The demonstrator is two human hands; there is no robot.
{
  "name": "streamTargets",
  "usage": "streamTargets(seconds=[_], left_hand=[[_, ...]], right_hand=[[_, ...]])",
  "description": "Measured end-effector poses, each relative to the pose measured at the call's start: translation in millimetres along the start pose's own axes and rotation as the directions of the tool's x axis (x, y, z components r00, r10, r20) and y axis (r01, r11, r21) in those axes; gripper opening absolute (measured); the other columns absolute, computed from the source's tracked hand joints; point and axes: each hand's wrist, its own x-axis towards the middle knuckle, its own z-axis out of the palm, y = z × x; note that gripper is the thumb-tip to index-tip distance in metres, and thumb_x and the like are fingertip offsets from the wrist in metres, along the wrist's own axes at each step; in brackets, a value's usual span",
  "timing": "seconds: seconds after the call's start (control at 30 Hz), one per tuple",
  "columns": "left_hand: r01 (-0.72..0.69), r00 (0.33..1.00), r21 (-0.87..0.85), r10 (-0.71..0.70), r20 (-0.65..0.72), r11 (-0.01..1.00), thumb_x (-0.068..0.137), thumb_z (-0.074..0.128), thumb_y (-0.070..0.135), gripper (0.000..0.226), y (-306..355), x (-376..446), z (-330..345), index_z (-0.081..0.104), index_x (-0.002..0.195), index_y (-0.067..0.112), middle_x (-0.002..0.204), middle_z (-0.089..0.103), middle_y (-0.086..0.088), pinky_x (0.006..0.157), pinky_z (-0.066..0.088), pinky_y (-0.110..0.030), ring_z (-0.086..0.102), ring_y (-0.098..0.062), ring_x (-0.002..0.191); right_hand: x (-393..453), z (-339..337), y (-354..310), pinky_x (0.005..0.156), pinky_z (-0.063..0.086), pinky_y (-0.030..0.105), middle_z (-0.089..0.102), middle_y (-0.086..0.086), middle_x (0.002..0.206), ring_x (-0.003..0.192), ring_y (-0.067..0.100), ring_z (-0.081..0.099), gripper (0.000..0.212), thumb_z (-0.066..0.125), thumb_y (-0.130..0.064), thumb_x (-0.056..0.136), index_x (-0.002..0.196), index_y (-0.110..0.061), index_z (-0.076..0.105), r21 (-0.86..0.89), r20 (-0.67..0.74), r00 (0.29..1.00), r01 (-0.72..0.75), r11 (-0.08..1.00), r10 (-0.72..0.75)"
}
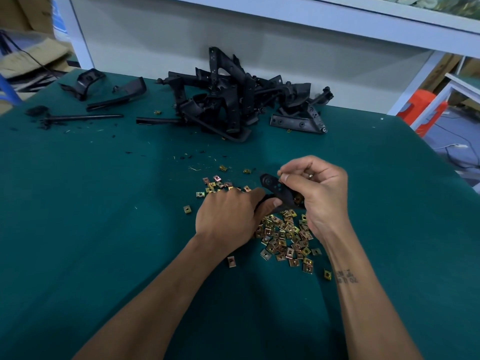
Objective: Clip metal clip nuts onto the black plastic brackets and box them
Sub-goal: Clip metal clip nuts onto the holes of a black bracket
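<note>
Plainly both hands, left [228,216] and right [319,190], grip one black bracket [275,187] above loose clip nuts [285,237] (unboxed).

Two hands are working over the table [78,229]: the left hand [228,216] and the right hand [319,193], sharing one bracket [275,189] between them. Clip nuts [284,236] are lying just below that bracket in one heap of several dozen, too many to count exactly. About fifteen more are lying scattered above and left of it. Far beyond the bracket, one tangled pile of brackets [233,105] is sitting, its number unclear, with roughly five loose black pieces [114,94] lying left of the pile.
</note>
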Motion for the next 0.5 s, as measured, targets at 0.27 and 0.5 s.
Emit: streamTargets(seconds=[0.27,0.5], left_hand=[[0.010,1.000,-0.054,-0.010,0.010,0.998,0.099,0.012,0.072,0.066,-2,-1,0,0.064,0.097,0.032,0.063,0.064,-0.006,0.051,0.029,-0.030,0.064,-0.035,0.057],[0.027,1.000,-0.094,-0.026,0.018,0.995,0.098,0.011,0.072,0.066,-2,0,-2,0.063,0.100,0.033,0.066,0.065,-0.006,0.052,0.030,-0.031,0.065,-0.036,0.062]], right_hand=[[-6,6,6,0.067,0.047,0.024,0.066,-0.006,0.072,0.070,0.012,0.060,0.026,0.060,0.006,0.080,0.079,-0.013,0.078,-0.181,-0.015,0.978,0.202,0.963,-0.208],[-14,18,9,0.065,0.046,0.026,0.067,0.005,0.073,0.068,0.016,0.063,0.021,0.055,0.008,0.083,0.083,0.000,0.075,-0.192,-0.077,0.902,0.406,0.894,-0.426]])
